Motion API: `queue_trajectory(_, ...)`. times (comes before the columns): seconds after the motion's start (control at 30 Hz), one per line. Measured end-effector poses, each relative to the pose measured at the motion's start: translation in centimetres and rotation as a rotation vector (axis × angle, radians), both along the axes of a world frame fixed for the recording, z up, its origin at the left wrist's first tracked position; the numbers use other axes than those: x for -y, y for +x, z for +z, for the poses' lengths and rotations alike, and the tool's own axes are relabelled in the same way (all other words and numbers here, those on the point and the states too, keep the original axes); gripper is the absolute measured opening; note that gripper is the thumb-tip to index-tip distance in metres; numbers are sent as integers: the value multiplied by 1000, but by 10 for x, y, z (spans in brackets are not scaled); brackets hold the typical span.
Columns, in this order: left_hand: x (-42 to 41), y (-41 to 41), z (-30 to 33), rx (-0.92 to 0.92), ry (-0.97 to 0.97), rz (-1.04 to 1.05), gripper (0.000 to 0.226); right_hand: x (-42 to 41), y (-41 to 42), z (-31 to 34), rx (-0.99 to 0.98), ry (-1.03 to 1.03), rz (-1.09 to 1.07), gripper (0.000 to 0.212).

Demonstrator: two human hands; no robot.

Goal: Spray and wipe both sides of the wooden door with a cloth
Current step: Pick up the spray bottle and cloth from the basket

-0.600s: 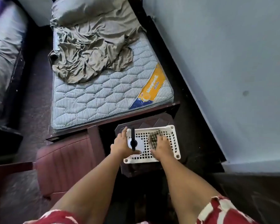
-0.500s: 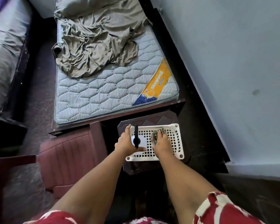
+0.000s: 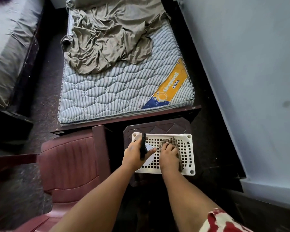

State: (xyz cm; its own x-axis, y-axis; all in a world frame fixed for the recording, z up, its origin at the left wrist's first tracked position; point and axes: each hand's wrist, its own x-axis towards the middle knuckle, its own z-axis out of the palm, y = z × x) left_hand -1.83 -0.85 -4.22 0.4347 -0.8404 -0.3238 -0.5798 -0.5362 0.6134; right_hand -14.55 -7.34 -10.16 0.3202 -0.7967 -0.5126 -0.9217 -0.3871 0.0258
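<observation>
A white perforated plastic tray (image 3: 186,148) sits on a dark brown stool at the foot of the bed. My left hand (image 3: 134,155) grips a spray bottle (image 3: 143,147) with a black trigger head and white body, standing on the tray's left part. My right hand (image 3: 168,155) lies on a checked brown cloth (image 3: 172,142) on the tray's middle, fingers curled over it. No wooden door shows in this view.
A maroon plastic chair (image 3: 70,164) stands left of the stool. Beyond lies a bed with a striped mattress (image 3: 117,96) and a crumpled grey sheet (image 3: 110,34). A pale blue wall (image 3: 249,64) runs along the right. Another bed (image 3: 8,47) is at far left.
Both hands have stayed on the tray, the left on the bottle, the right on the cloth. The view has shifted slightly closer and to the right.
</observation>
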Motion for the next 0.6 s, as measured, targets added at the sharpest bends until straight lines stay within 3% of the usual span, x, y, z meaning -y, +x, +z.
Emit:
queue_trajectory(0.2, 10, 0, 0, -128, -32, 90, 35, 25, -9, 7, 121, 18, -22, 49)
queue_trajectory(0.33, 13, -4, 7, -26, 0, -5, 26, 52, -21, 21, 441, 266, -501, 48)
queue_trajectory(0.47, 14, -11, 21, -91, -31, 110, 22, 62, -47, 49, 935, 682, -1105, 48)
queue_trajectory(0.6, 24, -21, 46, -161, -87, 106, 14, 56, -83, 100, 1072, 956, -1230, 31)
